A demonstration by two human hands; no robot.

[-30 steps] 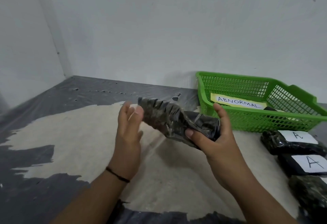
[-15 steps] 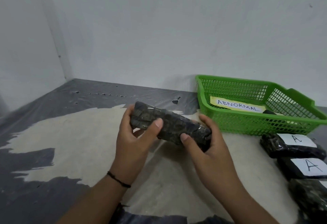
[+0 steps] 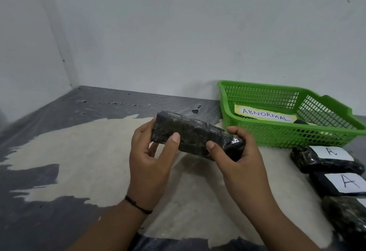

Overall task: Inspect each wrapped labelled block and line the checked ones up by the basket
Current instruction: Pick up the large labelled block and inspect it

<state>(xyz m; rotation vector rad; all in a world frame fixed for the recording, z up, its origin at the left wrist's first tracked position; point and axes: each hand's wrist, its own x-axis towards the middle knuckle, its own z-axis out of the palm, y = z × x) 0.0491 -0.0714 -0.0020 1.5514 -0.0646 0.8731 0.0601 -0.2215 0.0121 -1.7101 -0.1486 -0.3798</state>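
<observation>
Wrapped block (image 3: pixel 195 138), dark and foil-shiny, hangs above the bench (image 3: pixel 83 163) between both hands, its long axis running from upper left down to lower right, toward the green basket (image 3: pixel 277 135). The left hand (image 3: pixel 150 161) grips the higher end, thumb laid on the near face; the right hand (image 3: pixel 237 159) grips the lower end, which lies closer to the basket. No label shows on the face turned up. In my judgement the right hand is better placed to carry it over. To the right, just before the basket, lie the lined-up blocks (image 3: pixel 324 161) with "A" labels; a card reading "ABNORMAL" (image 3: pixel 265 114) sits inside the basket. Nothing stands between.
</observation>
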